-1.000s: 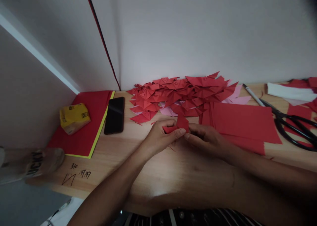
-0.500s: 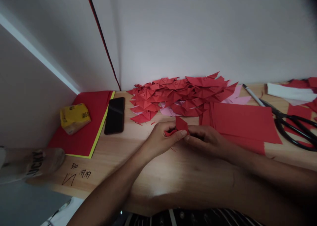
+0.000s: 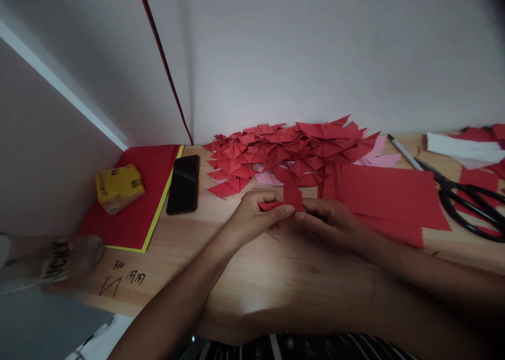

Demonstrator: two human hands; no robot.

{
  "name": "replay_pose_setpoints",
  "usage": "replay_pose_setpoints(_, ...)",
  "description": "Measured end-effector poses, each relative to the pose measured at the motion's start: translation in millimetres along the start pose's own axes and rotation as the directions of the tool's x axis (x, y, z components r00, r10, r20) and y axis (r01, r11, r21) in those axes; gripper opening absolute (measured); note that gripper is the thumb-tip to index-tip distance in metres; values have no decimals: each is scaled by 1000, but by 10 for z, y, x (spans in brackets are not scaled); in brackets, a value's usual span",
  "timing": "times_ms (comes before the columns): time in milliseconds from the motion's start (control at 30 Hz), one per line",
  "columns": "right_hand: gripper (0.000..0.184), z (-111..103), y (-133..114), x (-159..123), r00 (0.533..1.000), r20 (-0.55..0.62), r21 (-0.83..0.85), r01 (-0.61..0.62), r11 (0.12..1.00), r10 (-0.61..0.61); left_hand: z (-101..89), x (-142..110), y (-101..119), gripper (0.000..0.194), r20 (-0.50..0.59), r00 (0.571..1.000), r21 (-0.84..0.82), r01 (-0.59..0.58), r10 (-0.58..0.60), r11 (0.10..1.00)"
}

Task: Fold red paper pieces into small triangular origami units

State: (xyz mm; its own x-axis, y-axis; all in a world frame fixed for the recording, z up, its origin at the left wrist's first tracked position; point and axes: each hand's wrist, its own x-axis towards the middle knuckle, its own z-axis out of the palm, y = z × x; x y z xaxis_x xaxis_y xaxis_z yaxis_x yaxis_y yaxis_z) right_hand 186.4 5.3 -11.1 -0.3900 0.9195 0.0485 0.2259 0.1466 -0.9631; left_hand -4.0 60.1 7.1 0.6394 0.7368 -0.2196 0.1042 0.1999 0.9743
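A small piece of folded red paper (image 3: 292,196) is held between my two hands above the wooden table. My left hand (image 3: 262,212) pinches it with the thumb on the near side, and a red fold pokes out by the index finger. From the other side my right hand (image 3: 325,218) grips its right edge between thumb and fingers. One flap stands upward, overlapping the view of the heap behind. Just beyond my hands lies a heap of folded red paper pieces (image 3: 272,149), with some pink sheets (image 3: 270,178) among them.
Cut red sheets (image 3: 389,191) lie stacked on the right, beside black-handled scissors (image 3: 473,197), a pen (image 3: 404,150) and a white strip (image 3: 465,147). Leftward are a black phone (image 3: 183,183), larger red sheets (image 3: 118,231), a yellow packet (image 3: 120,186) and a bottle (image 3: 51,260). A wall rises behind.
The flap of the red paper between my hands now stands taller and straighter. My hands have hardly moved, and both keep their hold.
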Motion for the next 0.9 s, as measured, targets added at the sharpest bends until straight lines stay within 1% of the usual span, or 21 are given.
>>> replay_pose_setpoints(67,30,-8,0,7,999,-27,6,-18,1000,18,-34,13,-13,30,18,999,-69,29,-28,997)
replay_pose_setpoints(200,30,-10,7,11,997,-73,16,-35,999,36,-69,29,-45,30,11,999,-123,40,-39,992)
replay_pose_setpoints(400,28,-6,2,9,999,-50,0,-17,1000,17,-33,34,-85,29,13,998,-186,67,-66,980)
replay_pose_setpoints(567,26,7,-19,14,998,-68,-23,13,1000,-14,0,12,-62,28,-45,998,-161,28,-36,987)
replay_pose_setpoints(733,24,30,-26,12,998,-68,-39,-2,999,-1,37,-31,15,26,-94,995,-66,-31,25,997)
replay_pose_setpoints(833,27,31,-8,11,997,-76,-48,2,999,-5,39,-29,14,26,-93,994,-60,-56,50,997)
replay_pose_setpoints(900,28,24,4,13,996,-85,-44,10,999,-14,27,-14,-9,28,-64,998,-89,-35,29,995)
